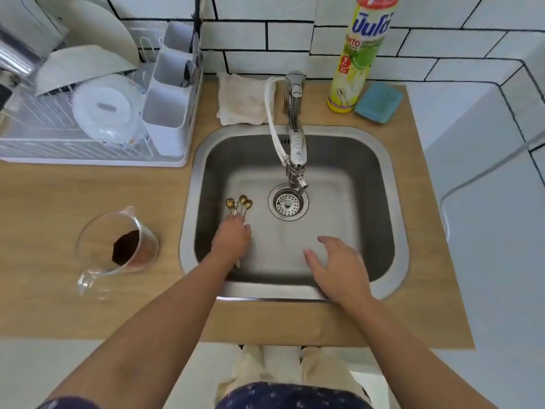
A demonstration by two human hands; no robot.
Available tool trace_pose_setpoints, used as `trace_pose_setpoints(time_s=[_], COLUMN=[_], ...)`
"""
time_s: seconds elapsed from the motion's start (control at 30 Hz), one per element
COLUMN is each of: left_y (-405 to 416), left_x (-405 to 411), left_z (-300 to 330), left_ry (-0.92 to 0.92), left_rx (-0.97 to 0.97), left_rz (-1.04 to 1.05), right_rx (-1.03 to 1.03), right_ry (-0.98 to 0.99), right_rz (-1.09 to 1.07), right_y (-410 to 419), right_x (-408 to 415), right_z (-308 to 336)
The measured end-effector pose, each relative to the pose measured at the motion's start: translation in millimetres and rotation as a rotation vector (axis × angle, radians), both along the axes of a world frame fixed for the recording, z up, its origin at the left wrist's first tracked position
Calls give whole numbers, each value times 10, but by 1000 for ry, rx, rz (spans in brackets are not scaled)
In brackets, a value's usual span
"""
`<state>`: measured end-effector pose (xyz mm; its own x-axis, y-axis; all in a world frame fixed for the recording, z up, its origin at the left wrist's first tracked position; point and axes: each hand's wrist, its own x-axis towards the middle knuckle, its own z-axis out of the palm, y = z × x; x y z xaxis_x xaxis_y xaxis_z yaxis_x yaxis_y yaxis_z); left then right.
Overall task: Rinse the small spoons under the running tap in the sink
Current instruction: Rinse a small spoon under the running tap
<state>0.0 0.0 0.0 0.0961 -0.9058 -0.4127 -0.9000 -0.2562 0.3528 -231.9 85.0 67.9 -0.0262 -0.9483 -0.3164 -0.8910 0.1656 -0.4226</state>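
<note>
Spoons [239, 203], a small bunch with golden bowls, are lying in the left part of the sink [395, 219], their bowls pointing far and fanned out just left of the drain strainer [287, 204]. The left hand [231, 239] is reaching down onto their handles, fingers curled over them (whether it is actually gripping them or only touching cannot be told from here). The right hand [339, 267] is hovering over the near right part of the basin, fingers loosely spread and holding nothing. The tap [295, 134] is standing at the far edge with its spout over the strainer and a white hose [272, 122] looping beside it; no stream of water is showing. On the wooden bench [44, 196], a glass jug [118, 246] with dark grounds inside is sitting left of the sink. A white dish rack [88, 113] is standing far left, a folded cloth [241, 100] is lying behind the sink, and a detergent bottle [359, 54] and blue sponge [379, 102] are standing far right.
</note>
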Motion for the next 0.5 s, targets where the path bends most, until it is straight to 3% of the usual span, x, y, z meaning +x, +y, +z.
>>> trace_pose_setpoints(time_s=[0.37, 0.5], left_y=[-236, -252], left_x=[22, 8], left_z=[-265, -263], left_ry=[-244, -187], left_rx=[57, 121], left_rz=[8, 131], right_rx=[-8, -3], right_ry=[-94, -115], right_rz=[-48, -49], right_y=[30, 5], right_x=[-55, -60], right_z=[-57, -39])
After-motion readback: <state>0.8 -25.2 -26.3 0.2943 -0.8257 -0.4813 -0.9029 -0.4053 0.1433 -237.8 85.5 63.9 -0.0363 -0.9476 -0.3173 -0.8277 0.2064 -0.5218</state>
